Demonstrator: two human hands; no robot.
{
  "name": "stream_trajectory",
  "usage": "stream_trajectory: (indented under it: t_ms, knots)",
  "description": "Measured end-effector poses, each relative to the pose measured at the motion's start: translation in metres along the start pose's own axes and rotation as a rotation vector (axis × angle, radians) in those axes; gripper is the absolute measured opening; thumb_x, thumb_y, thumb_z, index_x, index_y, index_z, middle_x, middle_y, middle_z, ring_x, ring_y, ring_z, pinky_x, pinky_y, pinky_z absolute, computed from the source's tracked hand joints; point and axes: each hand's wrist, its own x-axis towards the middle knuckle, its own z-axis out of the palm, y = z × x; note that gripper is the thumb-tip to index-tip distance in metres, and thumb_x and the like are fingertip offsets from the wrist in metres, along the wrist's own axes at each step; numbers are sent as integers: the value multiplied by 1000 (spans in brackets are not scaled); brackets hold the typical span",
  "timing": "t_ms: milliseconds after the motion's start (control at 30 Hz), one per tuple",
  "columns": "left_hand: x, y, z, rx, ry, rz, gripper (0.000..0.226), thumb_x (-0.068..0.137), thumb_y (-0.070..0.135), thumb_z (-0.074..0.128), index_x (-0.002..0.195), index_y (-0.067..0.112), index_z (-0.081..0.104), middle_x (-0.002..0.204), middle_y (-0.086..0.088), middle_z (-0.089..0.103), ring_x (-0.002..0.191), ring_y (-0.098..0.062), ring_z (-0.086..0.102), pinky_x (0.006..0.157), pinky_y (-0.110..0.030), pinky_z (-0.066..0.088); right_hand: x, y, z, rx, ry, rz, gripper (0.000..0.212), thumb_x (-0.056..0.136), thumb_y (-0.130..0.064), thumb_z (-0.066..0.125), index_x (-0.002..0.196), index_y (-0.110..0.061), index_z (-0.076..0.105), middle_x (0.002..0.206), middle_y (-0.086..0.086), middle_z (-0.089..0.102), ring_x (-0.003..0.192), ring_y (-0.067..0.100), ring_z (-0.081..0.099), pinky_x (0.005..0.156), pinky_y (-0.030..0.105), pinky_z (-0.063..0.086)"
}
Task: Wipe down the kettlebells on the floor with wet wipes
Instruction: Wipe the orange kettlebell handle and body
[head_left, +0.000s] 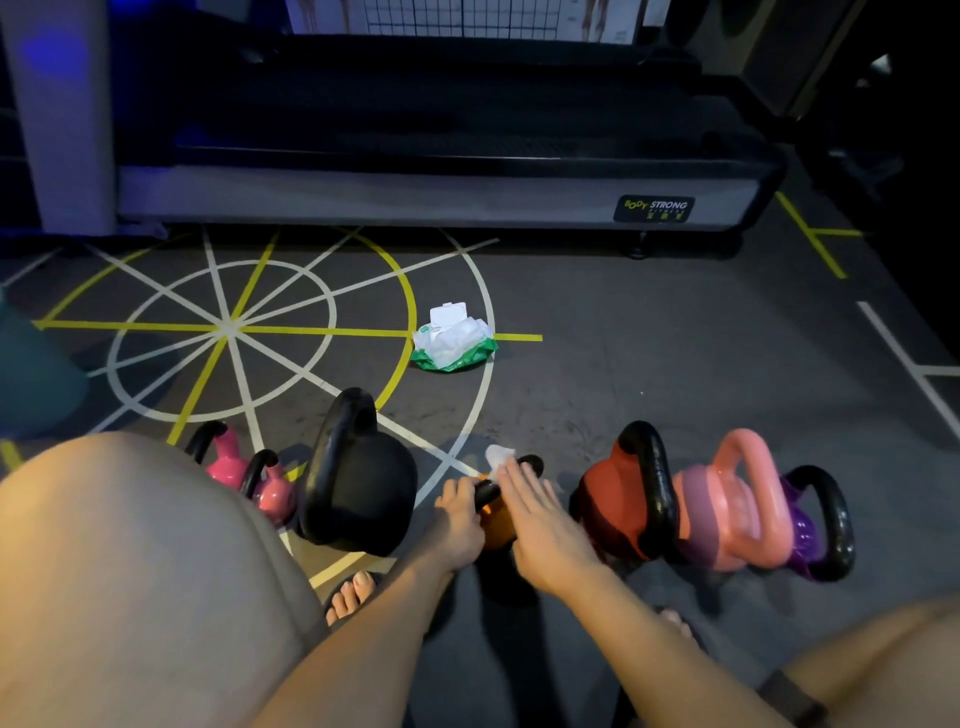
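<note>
Flat right hand (540, 519) on wipe (498, 457) — orange kettlebell (496, 530)

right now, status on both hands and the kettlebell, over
Left hand grips orange kettlebell by its handle. Right hand flat, pressing wet wipe on it. Wipe pack lies open on floor beyond.

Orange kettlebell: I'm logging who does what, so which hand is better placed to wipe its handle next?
Right. The right hand presses the wet wipe onto the handle with straight fingers, while the left hand grips the orange kettlebell by that handle, apparently steadying it.
</note>
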Motion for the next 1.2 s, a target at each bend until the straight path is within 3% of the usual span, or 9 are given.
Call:
stream_trajectory:
  t_ms: [133,333,500,600,700,800,933,1067,1200]
  knots:
    - [3,1,-2,-1,29,14,20,100,25,46,120,23,47,118,-1,46,110,-22,53,97,-44,49,0,-30,17,14,35,-32,95,88,7,45,151,-24,-18,160,-6,-26,148,13,-25,124,39,-7]
    - [2,2,1,-26,26,-14,45,98,10,49,141,21,39,133,-3,41,123,-24,47,106,-42,41,12,3,5,72,90,161,86,88,0,41,159,-18,-5,165,-4,-12,152,13,-10,124,34,-6]
    - [2,2,5,-42,37,-23,47,98,9,50,141,21,39,133,-2,40,125,-23,44,108,-41,39,16,37,-10,171,37,226,75,92,-7,39,157,-35,15,164,-14,15,145,20,36,110,38,42]
    - [3,1,6,-58,43,-28,47,97,7,49,141,21,39,133,-2,40,125,-23,44,107,-41,39,20,30,-17,43,91,213,62,94,-7,44,149,-33,38,158,-10,34,130,19,54,98,33,52]
    - [3,2,6,-61,46,-23,50,96,6,50,142,20,38,134,-3,39,127,-23,43,108,-40,38,23,23,-21,-36,146,170,33,92,-13,52,120,-30,55,131,-7,60,108,21,66,79,33,55]
    - [0,3,5,-77,46,-7,53,95,7,54,144,19,37,136,-4,39,129,-23,40,109,-37,34,25,20,-28,-120,189,138,9,89,-19,56,89,-28,52,94,-9,58,86,20,61,61,30,39]
    - [-4,-3,6,-105,61,17,57,94,8,55,145,24,36,134,-2,42,130,-23,42,108,-36,36,34,25,-26,46,358,118,9,94,-27,60,95,-21,67,102,-6,65,102,20,58,74,36,51]
    - [-11,-4,7,-118,94,32,62,94,6,55,149,27,34,136,-1,43,130,-21,41,109,-36,35,37,20,-43,455,678,351,28,91,-19,63,118,-10,59,130,4,57,123,20,52,99,31,40]
    - [-13,-7,7,-169,145,21,59,96,4,52,149,26,37,140,0,48,133,-19,44,109,-25,31,35,9,-57,458,578,361,30,96,-20,56,123,-8,52,124,13,63,114,34,60,88,36,45]
